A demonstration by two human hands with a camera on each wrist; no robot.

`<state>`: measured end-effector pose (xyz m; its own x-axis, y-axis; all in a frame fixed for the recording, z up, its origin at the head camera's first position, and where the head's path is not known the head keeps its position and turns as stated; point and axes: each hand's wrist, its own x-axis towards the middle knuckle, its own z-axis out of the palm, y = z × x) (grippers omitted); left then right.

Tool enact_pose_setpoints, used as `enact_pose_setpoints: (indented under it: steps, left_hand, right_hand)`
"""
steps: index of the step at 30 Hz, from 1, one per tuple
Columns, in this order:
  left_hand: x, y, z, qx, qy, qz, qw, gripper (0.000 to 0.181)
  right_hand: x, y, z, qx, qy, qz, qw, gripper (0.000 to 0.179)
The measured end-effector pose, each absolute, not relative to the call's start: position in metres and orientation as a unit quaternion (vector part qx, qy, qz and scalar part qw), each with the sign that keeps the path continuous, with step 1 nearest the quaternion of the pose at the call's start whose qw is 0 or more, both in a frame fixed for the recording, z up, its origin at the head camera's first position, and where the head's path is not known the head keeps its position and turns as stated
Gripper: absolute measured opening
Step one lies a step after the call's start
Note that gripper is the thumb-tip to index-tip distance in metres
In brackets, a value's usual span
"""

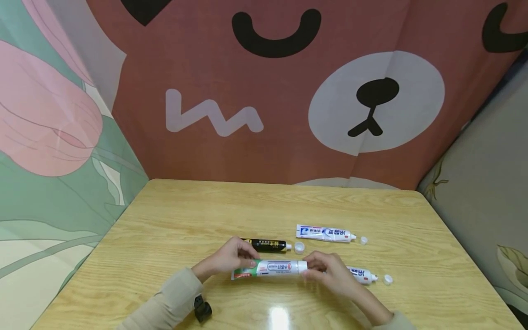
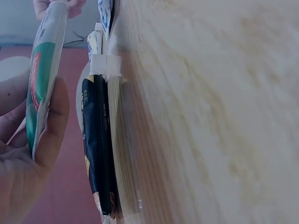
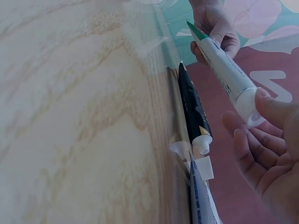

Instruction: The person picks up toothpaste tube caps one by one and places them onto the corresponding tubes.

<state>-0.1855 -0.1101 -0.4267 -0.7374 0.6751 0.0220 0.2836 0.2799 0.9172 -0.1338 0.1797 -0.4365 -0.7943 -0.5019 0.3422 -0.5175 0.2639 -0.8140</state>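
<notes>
A white and green toothpaste tube (image 1: 277, 267) is held level above the table between my two hands. My left hand (image 1: 228, 259) grips its flat green end, thumb and fingers on either side, as the left wrist view also shows around the tube (image 2: 43, 70). At the other end, my right hand (image 1: 334, 272) pinches the white cap (image 1: 303, 266). The right wrist view has the thumb against that cap (image 3: 248, 108), with the fingers curled beneath. Just behind lies a black toothpaste tube (image 1: 272, 245), uncapped, a white cap (image 1: 299, 247) near its nozzle.
Farther back is an uncapped blue-and-white toothpaste tube (image 1: 323, 233) with its cap (image 1: 364, 240) to the right. A similar tube (image 1: 363, 275), partly hidden by my right hand, has a cap (image 1: 388, 279) beside it. A black object (image 1: 202, 309) sits by the left sleeve.
</notes>
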Motion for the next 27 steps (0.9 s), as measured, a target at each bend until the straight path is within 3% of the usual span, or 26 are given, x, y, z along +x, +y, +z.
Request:
enact_pose_setpoints:
  steps: [5, 9, 16, 27]
  left_hand:
    - [-0.1877, -0.1132, -0.4312, 0.314, 0.77, 0.522, 0.188, 0.01]
    - [-0.188, -0.1138, -0.4306, 0.313, 0.771, 0.521, 0.189, 0.01]
    - [-0.1872, -0.1119, -0.4289, 0.292, 0.775, 0.522, 0.202, 0.011]
    - [-0.1888, -0.1104, -0.4277, 0.296, 0.774, 0.523, 0.201, 0.011]
  right_hand:
    - [-0.135, 0.179, -0.4374, 0.315, -0.784, 0.534, -0.026, 0.018]
    - [-0.1364, 0.1802, -0.4403, 0.315, -0.798, 0.514, -0.007, 0.02]
    - [-0.1375, 0.1833, -0.4428, 0.333, -0.804, 0.491, 0.028, 0.041]
    - [-0.1359, 0.1825, -0.4364, 0.293, -0.806, 0.514, 0.014, 0.021]
